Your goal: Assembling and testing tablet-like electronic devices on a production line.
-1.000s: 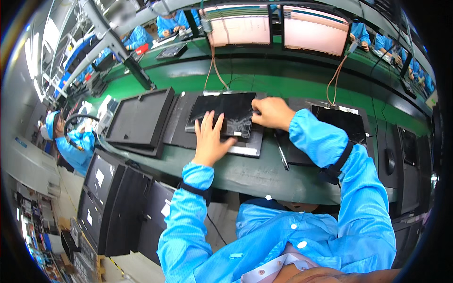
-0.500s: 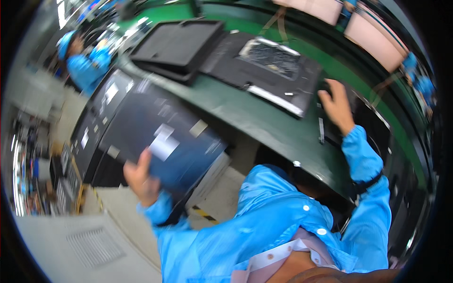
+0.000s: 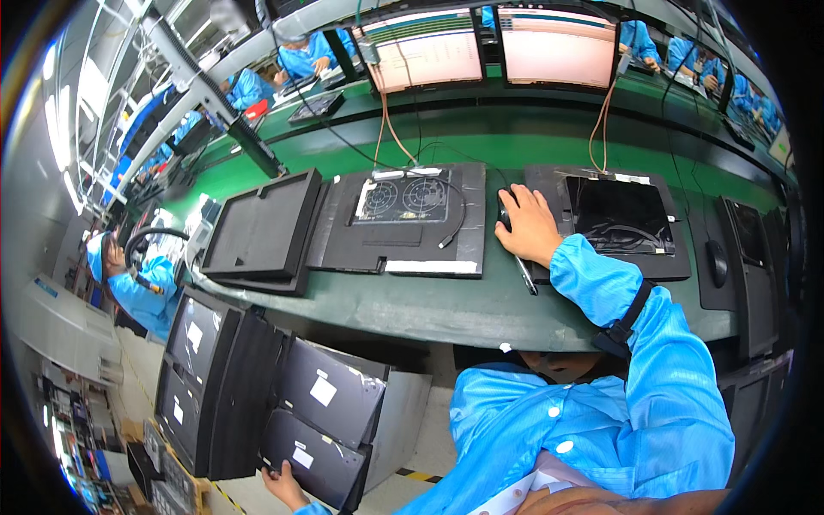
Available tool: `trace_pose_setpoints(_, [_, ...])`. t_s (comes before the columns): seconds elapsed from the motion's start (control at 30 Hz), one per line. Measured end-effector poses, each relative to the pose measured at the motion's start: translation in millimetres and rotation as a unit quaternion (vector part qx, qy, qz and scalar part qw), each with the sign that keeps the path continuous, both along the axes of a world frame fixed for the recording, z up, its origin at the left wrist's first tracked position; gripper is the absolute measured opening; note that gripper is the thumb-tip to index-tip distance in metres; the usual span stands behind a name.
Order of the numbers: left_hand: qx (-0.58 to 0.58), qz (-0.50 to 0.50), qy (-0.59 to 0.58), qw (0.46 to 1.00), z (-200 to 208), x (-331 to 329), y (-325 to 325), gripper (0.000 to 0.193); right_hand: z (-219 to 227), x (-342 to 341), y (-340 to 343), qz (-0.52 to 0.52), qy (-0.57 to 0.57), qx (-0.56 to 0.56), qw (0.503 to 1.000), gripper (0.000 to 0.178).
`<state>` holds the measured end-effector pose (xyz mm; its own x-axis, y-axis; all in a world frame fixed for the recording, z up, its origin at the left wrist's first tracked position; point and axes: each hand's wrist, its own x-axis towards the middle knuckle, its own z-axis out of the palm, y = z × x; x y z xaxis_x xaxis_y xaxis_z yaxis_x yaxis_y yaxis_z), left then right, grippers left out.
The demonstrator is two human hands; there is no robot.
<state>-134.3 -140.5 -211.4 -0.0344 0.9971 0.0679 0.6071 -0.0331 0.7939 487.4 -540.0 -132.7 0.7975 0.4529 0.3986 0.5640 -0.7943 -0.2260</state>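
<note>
My right hand is curled over a black computer mouse on the green bench, with the mouse mostly under the fingers. Beside that wrist lies a pen. Low on the left, my left hand touches the near edge of a thin dark laptop-like panel bearing a white paper label; its visible fingers are apart. A second such panel lies just beyond it in the same black tray. The left palm is partly hidden by the panel's edge and the picture's rim.
Black foam trays are stacked on the bench. A foam board with twin fan shapes and another with a glossy black panel lie on it, with cables. Two monitors stand behind. More trays stand at left, near a co-worker.
My view has lifted and steadied, bringing the monitors fully into sight. My left hand appears lower, now at the near panel's edge. My right hand stays at the bench near the pen.
</note>
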Motion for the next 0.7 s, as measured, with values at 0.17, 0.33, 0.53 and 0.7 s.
trace_pose_setpoints(0.17, [0.063, -0.111, 0.291, 0.948, 33.4, 59.7, -42.5, 0.070, 3.7, 0.6, 6.3, 0.011, 0.026, 0.005, 1.000, 0.064])
trace_pose_setpoints(0.33, [0.015, -0.198, 0.322, 0.926, 38.5, 133.6, -86.2, 0.082, 0.0, 0.3, 4.1, 0.011, 0.017, 0.010, 1.000, 0.063])
trace_pose_setpoints(0.53, [0.024, -0.178, 0.389, 0.903, 27.9, 140.6, -95.6, 0.080, -1.3, -0.4, 2.9, 0.008, 0.014, 0.020, 1.000, 0.062])
trace_pose_setpoints(0.7, [0.006, -0.168, 0.396, 0.903, 33.1, 148.4, -97.9, 0.081, 0.3, -0.9, 1.3, 0.010, 0.012, 0.023, 1.000, 0.061])
